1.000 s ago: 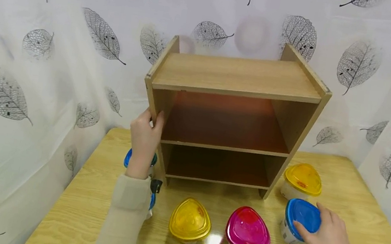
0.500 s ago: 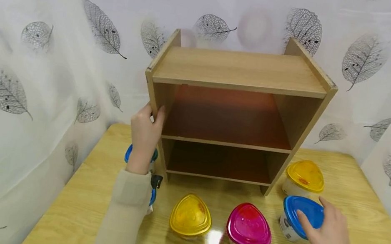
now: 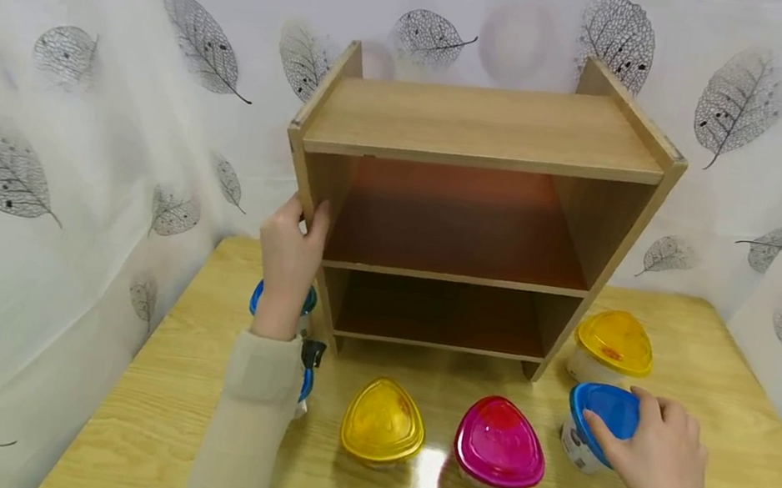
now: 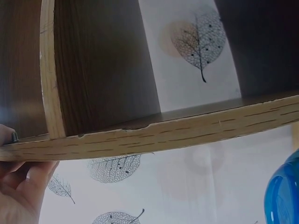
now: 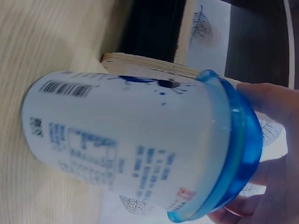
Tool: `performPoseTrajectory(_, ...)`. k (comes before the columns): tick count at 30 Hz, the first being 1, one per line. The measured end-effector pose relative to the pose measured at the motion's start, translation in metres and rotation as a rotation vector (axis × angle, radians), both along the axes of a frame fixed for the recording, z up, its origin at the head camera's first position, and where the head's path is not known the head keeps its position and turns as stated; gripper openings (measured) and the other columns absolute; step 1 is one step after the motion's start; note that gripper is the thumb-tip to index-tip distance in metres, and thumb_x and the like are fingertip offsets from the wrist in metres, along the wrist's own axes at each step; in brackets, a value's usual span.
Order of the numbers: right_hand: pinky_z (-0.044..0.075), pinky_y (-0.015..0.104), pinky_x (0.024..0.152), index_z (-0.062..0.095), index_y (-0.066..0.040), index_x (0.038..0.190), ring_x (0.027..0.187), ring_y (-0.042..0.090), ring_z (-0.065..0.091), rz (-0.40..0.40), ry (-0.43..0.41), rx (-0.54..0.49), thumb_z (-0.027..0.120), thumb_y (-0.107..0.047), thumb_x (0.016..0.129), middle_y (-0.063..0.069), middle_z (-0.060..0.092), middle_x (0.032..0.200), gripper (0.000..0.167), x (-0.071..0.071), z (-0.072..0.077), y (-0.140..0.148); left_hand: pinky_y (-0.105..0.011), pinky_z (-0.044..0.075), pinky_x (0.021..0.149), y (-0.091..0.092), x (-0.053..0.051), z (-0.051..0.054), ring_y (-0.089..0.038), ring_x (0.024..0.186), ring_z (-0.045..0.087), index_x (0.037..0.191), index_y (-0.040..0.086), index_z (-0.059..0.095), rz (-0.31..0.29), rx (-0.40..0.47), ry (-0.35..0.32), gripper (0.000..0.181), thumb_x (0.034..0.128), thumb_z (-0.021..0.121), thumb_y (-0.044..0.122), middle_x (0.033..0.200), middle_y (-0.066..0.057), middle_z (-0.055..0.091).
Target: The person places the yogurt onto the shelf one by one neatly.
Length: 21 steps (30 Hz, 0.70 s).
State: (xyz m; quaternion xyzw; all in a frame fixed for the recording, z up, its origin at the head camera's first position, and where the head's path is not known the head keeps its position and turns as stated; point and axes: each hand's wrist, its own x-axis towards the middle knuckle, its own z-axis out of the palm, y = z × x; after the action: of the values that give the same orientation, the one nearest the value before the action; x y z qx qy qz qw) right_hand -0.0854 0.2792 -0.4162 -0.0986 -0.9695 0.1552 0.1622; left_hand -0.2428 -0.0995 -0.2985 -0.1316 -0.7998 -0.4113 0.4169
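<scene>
A wooden shelf unit [image 3: 484, 127] stands on the table. My left hand [image 3: 289, 267] grips the front edge of its left side panel, thumb on the inner face; in the left wrist view the fingers of that hand [image 4: 23, 191] wrap this edge [image 4: 140, 140]. At the right, my right hand [image 3: 665, 462] holds a white tub with a blue lid [image 3: 613, 408] from above, thumb and fingers at opposite sides of the lid. The right wrist view has the tub's printed side [image 5: 126, 135] close up, with the hand [image 5: 275, 154] at its lid.
A yellow-lidded tub [image 3: 382, 424] and a pink-lidded one [image 3: 499, 444] sit before the shelf. Another yellow-lidded tub [image 3: 615, 342] is behind the held one. Two blue-lidded tubs are partly hidden by my left arm. A leaf-patterned sheet [image 3: 740, 111] hangs behind.
The blue-lidded tub in my right hand has shifted slightly left and its tilt has varied. My left hand keeps its hold on the panel. The head view has dipped a little.
</scene>
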Motion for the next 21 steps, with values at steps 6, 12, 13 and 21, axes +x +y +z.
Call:
performPoseTrajectory(6,0.033,0.065,0.065,0.046,0.012,0.113,0.095,0.053,0.033,0.139,0.004,-0.073,0.07,-0.037,0.071,0.036,0.04,0.105,0.068,-0.002,0.002,0.009,-0.038,0.048,0.073,0.0,-0.001,0.0,-0.031,0.081,0.061,0.086,-0.008,0.062,0.001,0.003,-0.008,0.019,0.0855,0.055,0.01,0.083,-0.021,0.064)
performPoseTrajectory(12,0.034,0.067,0.066,0.044,0.01,0.116,0.097,0.052,0.034,0.24,-0.022,-0.141,0.072,-0.025,0.072,0.035,0.037,0.11,0.063,-0.008,0.006,0.016,-0.038,0.048,0.073,-0.001,-0.002,0.002,-0.031,0.082,0.061,0.087,-0.009,0.062,0.005,0.011,-0.009,0.02,0.0855,0.055,0.01,0.084,-0.021,0.064)
performPoseTrajectory(13,0.034,0.067,0.066,0.043,0.01,0.117,0.097,0.051,0.034,0.252,-0.028,-0.148,0.072,-0.023,0.072,0.035,0.037,0.11,0.063,-0.009,0.007,0.017,-0.038,0.048,0.073,-0.002,-0.001,0.002,-0.032,0.082,0.061,0.086,-0.009,0.062,0.006,0.008,-0.008,0.02,0.0856,0.055,0.01,0.084,-0.021,0.064)
performPoseTrajectory(21,0.032,0.068,0.071,0.041,0.011,0.118,0.102,0.052,0.032,0.239,0.01,-0.201,0.066,-0.022,0.078,0.035,0.033,0.118,0.058,-0.006,0.006,0.013,-0.038,0.048,0.073,-0.001,0.0,0.001,-0.032,0.082,0.061,0.086,-0.009,0.062,0.001,-0.005,-0.018,0.019,0.086,0.054,0.009,0.084,-0.021,0.064)
